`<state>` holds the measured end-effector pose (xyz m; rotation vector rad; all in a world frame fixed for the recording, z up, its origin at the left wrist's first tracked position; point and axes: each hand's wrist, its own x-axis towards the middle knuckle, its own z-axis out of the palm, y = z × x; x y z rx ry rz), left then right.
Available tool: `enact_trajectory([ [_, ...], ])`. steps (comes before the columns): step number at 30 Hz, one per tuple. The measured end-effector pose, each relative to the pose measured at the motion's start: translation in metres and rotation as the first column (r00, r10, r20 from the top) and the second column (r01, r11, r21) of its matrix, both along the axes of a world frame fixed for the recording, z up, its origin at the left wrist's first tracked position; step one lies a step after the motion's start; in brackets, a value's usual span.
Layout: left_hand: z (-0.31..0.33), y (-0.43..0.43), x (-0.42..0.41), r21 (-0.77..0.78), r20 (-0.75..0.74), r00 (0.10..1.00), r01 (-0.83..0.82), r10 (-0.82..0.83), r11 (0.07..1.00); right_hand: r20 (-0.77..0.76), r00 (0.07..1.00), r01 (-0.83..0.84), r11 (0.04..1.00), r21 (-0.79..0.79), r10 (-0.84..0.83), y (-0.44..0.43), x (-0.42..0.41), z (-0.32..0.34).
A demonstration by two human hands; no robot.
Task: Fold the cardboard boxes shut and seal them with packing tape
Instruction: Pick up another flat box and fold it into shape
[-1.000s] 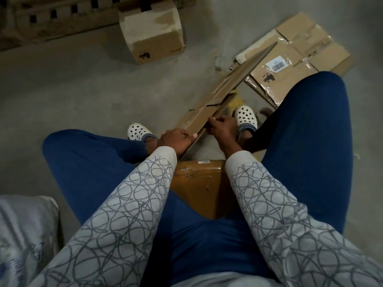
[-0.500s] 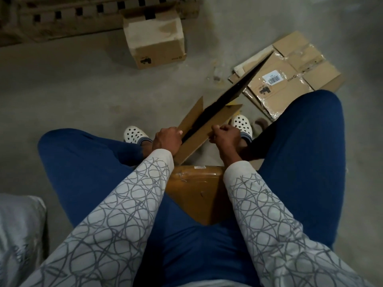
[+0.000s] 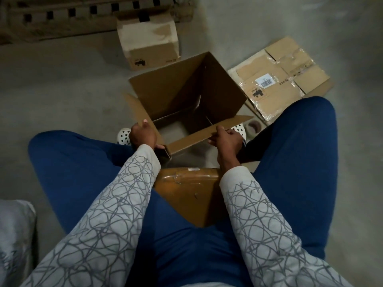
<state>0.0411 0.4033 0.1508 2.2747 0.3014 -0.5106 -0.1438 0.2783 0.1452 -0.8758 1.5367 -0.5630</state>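
Orange-brown glossy surface (image 3: 186,191) lies nearest, behind both wrists, with a small white label at its far edge too small to read. Just past it the left hand (image 3: 143,134) grips the left flap of the open cardboard box (image 3: 186,94), fingers curled round the flap and thumb raised along its edge. The right hand (image 3: 224,137) pinches the top edge of the near flap between thumb and curled fingers. The box stands open-topped directly beyond the fingertips of both hands, its far wall tilted up. Just right of the right fingers a tape roll (image 3: 253,126) lies on the floor. Further off on that side are flattened cartons (image 3: 290,65) with a white barcode label (image 3: 265,80) and a black pictogram; the lettering is unreadable. Beyond the left fingers, past the open box, a small closed box (image 3: 149,38) shows a black printed mark
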Motion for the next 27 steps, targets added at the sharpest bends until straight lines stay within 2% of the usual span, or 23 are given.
enact_trajectory([
  [6, 0.001, 0.000, -0.001, 0.098, 0.027, 0.977, 0.207, -0.211, 0.973, 0.132, 0.991, -0.035, 0.995, 0.093, 0.023, 0.016, 0.000, 0.003],
  [9, 0.002, -0.002, -0.002, 0.126, 0.028, 0.965, 0.254, -0.260, 0.959, 0.196, 0.979, -0.079, 0.991, 0.104, 0.057, 0.012, 0.002, 0.006],
  [16, 0.004, -0.002, -0.002, 0.131, -0.007, 0.974, 0.226, -0.227, 0.965, 0.309, 0.945, -0.142, 0.986, 0.090, 0.108, 0.010, 0.004, 0.007],
  [22, 0.010, 0.003, 0.003, 0.042, -0.185, 0.979, 0.100, -0.091, 0.994, 0.475, 0.879, -0.138, 0.973, 0.183, 0.036, -0.001, 0.007, 0.013],
  [27, 0.017, 0.002, 0.000, -0.034, -0.273, 0.961, 0.036, -0.044, 0.999, 0.460, 0.886, -0.198, 0.944, 0.263, 0.057, -0.020, 0.020, 0.023],
])
